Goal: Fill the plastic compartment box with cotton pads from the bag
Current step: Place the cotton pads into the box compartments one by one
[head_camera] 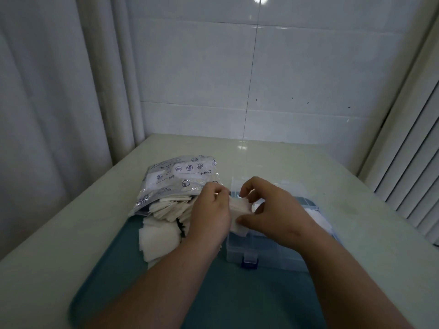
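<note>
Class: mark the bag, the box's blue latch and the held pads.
bag (180, 173), head view, printed upper face.
blue latch (249, 265), head view, its front face.
held pads (240, 210), head view, top of stack.

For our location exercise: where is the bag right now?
Head view: the bag lies left of centre, just behind the loose pads and left of the box.

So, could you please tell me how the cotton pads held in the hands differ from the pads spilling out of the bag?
The held stack of pads is squared up and neat; the spilled pads lie fanned and scattered. The held stack is pinched by the left hand and right hand over the compartment box; the spilled pads rest on the teal tray at the mouth of the bag. Both are white square cotton pads.
</note>
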